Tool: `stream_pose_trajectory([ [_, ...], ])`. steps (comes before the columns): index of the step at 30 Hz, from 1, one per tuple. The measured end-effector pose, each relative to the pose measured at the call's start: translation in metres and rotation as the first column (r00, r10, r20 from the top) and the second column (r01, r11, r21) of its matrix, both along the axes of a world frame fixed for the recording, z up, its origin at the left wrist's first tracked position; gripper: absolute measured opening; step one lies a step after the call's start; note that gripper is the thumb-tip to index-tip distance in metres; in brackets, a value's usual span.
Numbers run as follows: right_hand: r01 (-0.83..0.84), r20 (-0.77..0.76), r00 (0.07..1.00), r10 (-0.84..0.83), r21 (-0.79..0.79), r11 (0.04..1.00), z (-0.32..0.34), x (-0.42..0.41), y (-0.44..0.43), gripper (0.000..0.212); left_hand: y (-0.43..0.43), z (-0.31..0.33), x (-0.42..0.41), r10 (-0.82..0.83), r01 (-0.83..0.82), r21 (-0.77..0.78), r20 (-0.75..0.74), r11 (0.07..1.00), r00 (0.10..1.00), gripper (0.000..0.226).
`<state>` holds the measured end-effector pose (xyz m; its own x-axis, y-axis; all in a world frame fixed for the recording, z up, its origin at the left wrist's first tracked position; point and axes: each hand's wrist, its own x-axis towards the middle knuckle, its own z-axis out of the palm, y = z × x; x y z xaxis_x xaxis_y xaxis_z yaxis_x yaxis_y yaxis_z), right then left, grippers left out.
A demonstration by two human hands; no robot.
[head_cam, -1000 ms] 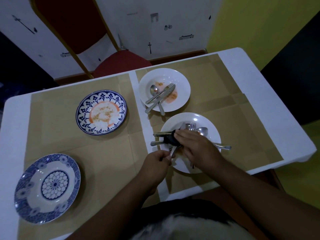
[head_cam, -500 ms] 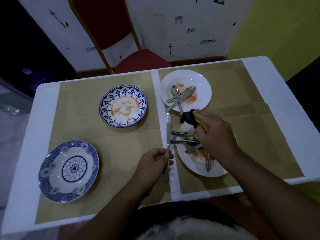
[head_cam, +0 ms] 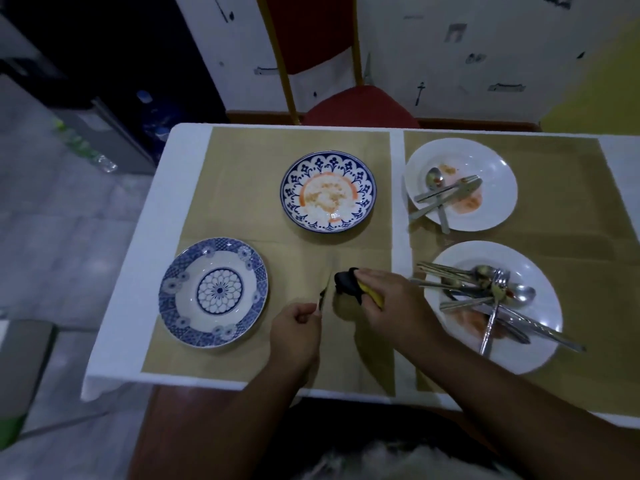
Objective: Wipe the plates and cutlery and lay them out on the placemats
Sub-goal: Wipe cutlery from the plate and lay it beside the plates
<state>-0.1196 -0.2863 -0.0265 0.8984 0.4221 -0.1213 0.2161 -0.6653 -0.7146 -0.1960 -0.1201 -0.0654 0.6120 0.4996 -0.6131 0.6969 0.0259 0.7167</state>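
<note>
Two hands close together over left placemat: left hand pinches knife by handle, blade pointing far; right hand grips black-yellow sponge just right of blade. Contact unclear.

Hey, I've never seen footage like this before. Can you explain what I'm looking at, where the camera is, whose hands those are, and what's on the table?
There is no machine here. These are a person's two bare hands, filmed by a camera worn on their head that looks forward and down. The table has a white cloth and tan placemats. On the person's left lie a clean blue plate and, beyond it, a food-smeared blue plate. On their right, the farther white plate holds three used utensils, and the nearer white plate holds a bigger pile of cutlery. The left hand grips a knife by its handle end. The right hand holds a black and yellow wiping pad close to the blade.
</note>
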Motion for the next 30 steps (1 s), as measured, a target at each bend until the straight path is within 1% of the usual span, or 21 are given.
stream_pose_trajectory([
  [3,-0.044,-0.025,0.999,0.043,-0.054,0.998,-0.017,0.0,0.011,0.048,0.01,-0.013,0.0,-0.038,0.041,0.162,-0.02,0.986,0.999,0.01],
  [5,-0.096,-0.036,0.995,0.092,-0.113,0.989,-0.029,0.0,0.016,0.051,0.013,-0.012,0.001,-0.137,0.142,0.274,-0.035,0.951,0.99,0.007],
  [7,-0.164,-0.073,0.986,0.151,-0.223,0.961,-0.038,-0.002,0.017,0.057,0.017,-0.012,0.001,-0.243,0.246,0.356,-0.051,0.902,0.969,0.006],
  [9,-0.216,-0.094,0.976,0.196,-0.327,0.92,-0.046,-0.005,0.014,0.065,0.021,-0.015,0.0,-0.299,0.29,0.412,-0.043,0.864,0.953,0.006],
  [12,-0.249,-0.028,0.965,0.262,-0.427,0.869,-0.052,-0.008,0.008,0.07,0.026,-0.02,-0.005,-0.37,0.337,0.469,-0.024,0.816,0.929,0.003],
  [13,-0.251,0.001,0.96,0.28,-0.442,0.861,-0.053,-0.009,0.008,0.071,0.028,-0.023,-0.007,-0.418,0.362,0.504,-0.001,0.784,0.908,0.004],
  [14,-0.257,0.018,0.955,0.295,-0.439,0.861,-0.055,-0.01,0.008,0.072,0.029,-0.026,-0.011,-0.493,0.397,0.561,0.023,0.727,0.87,0.005],
  [15,-0.269,0.023,0.951,0.307,-0.423,0.865,-0.056,-0.01,0.008,0.074,0.032,-0.03,-0.014,-0.589,0.436,0.634,0.04,0.639,0.807,0.011],
  [17,-0.304,0.025,0.94,0.34,-0.387,0.87,-0.062,-0.013,0.008,0.077,0.039,-0.041,-0.023,-0.761,0.509,0.754,-0.019,0.415,0.649,0.034],
  [18,-0.319,0.044,0.931,0.362,-0.38,0.868,-0.064,-0.014,0.008,0.079,0.044,-0.043,-0.026,-0.817,0.56,0.768,-0.084,0.311,0.57,0.05],
  [19,-0.328,0.066,0.923,0.379,-0.382,0.864,-0.067,-0.015,0.008,0.079,0.047,-0.045,-0.03,-0.85,0.616,0.754,-0.155,0.228,0.504,0.066],
  [20,-0.329,0.082,0.918,0.387,-0.389,0.861,-0.07,-0.015,0.009,0.079,0.049,-0.045,-0.032,-0.861,0.67,0.721,-0.218,0.175,0.459,0.077],
  [21,-0.325,0.087,0.918,0.386,-0.392,0.861,-0.072,-0.016,0.009,0.078,0.05,-0.045,-0.034,-0.864,0.713,0.685,-0.258,0.152,0.432,0.082],
  [22,-0.317,0.088,0.922,0.377,-0.39,0.865,-0.072,-0.016,0.01,0.078,0.051,-0.046,-0.037,-0.861,0.729,0.667,-0.27,0.154,0.43,0.083],
  [24,-0.302,0.081,0.931,0.356,-0.378,0.875,-0.073,-0.017,0.012,0.078,0.052,-0.045,-0.04,-0.84,0.73,0.659,-0.281,0.182,0.463,0.082],
  [26,-0.298,0.09,0.932,0.351,-0.362,0.883,-0.075,-0.02,0.011,0.077,0.054,-0.048,-0.043,-0.829,0.761,0.614,-0.303,0.208,0.47,0.082],
  [30,-0.275,0.107,0.939,0.326,-0.335,0.901,-0.078,-0.029,0.011,0.074,0.058,-0.049,-0.046,-0.846,0.739,0.64,-0.26,0.21,0.465,0.081],
])
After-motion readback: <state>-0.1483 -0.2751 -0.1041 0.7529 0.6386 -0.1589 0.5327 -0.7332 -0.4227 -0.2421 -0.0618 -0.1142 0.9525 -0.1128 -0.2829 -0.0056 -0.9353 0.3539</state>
